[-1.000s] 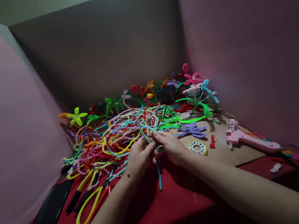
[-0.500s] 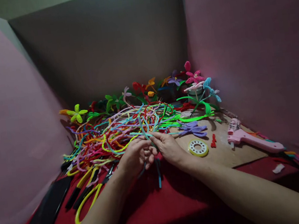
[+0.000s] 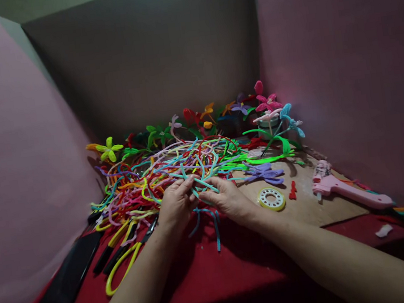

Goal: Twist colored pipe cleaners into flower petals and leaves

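Light blue pipe cleaners (image 3: 206, 184), crossed over one another, are pinched between my two hands above the red cloth. My left hand (image 3: 177, 200) grips them from the left with thumb and fingers closed. From the right, my right hand (image 3: 229, 198) pinches the same strands between thumb and fingers. Loose blue ends (image 3: 217, 231) dangle below the hands, and other ends stick up above them. Just behind lies a tangled heap of many-coloured pipe cleaners (image 3: 159, 169). Parts of the held strands are hidden by my fingers.
Yellow-handled scissors (image 3: 124, 266) and a black flat object (image 3: 62, 291) lie left. On the cardboard (image 3: 307, 214) at right are purple pipe-cleaner petals (image 3: 266, 173), a tape roll (image 3: 271, 199) and a pink glue gun (image 3: 348, 189). Pipe-cleaner flowers (image 3: 268, 103) line the back.
My left hand has turned and closed on the blue pipe cleaners, its fingers no longer loosely curled. The crossed strands have tilted between both hands. The view has shifted slightly.
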The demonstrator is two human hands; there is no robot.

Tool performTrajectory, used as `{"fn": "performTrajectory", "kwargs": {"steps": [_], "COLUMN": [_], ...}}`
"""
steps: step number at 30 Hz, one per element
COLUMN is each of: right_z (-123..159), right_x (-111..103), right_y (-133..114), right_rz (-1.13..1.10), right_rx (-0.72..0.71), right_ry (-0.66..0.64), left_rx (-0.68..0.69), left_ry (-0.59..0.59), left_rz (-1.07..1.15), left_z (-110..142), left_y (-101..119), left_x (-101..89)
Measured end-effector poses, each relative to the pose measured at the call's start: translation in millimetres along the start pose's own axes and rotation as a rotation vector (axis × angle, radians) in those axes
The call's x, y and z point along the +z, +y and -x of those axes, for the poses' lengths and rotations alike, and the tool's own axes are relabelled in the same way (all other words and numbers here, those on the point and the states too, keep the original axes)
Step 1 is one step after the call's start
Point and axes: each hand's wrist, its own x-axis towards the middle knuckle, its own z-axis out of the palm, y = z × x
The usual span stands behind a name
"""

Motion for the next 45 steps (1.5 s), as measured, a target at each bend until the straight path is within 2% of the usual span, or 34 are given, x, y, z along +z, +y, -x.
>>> {"fn": "performTrajectory", "kwargs": {"steps": [6, 10, 12, 17, 19, 21, 26, 31, 35, 39, 45], "right_z": [3.0, 5.2, 5.6, 4.8, 4.5, 5.0, 8.9, 7.6, 4.7, 4.4, 4.2], "right_x": [-0.3, 1.8, 3.0, 1.1, -0.2, -0.3, 1.3, -1.5, -3.0, -4.2, -5.8], "right_y": [-0.4, -6.5, -8.7, -8.1, -6.2, -5.2, -12.2, -17.1, -12.0, -5.9, -4.4], "right_rz": [-0.043, -0.063, -0.046, 0.109, 0.147, 0.119, -0.172, -0.433, -0.406, -0.379, -0.435], "right_rx": [-0.017, -0.084, -0.104, -0.104, -0.072, 0.019, 0.227, 0.357, 0.32, 0.261, 0.319], "right_ry": [-0.123, -0.222, -0.235, -0.243, -0.225, -0.212, -0.234, -0.261, -0.225, -0.271, -0.26], "left_rx": [-0.059, -0.033, -0.017, 0.022, 0.029, 0.037, 0.036, 0.052, 0.098, 0.129, 0.122], "left_ry": [-0.024, -0.11, -0.138, -0.109, -0.113, -0.127, -0.194, -0.119, -0.056, -0.045, -0.049], "left_rz": [0.094, 0.126, 0.122, 0.112, 0.139, 0.186, 0.213, 0.177, 0.129, 0.072, 0.083], "left_z": [3.2, 0.8, -1.4, -3.3, -3.3, -3.8, -6.6, -5.5, -4.0, -4.5, -3.1], "left_y": [1.8, -1.7, -3.8, -5.5, -4.8, -4.5, -5.4, -3.3, -3.7, -6.6, -5.0], "left_x": [0.1, -5.6, -9.0, -11.3, -10.8, -11.1, -15.5, -15.1, -13.2, -13.8, -13.3]}}
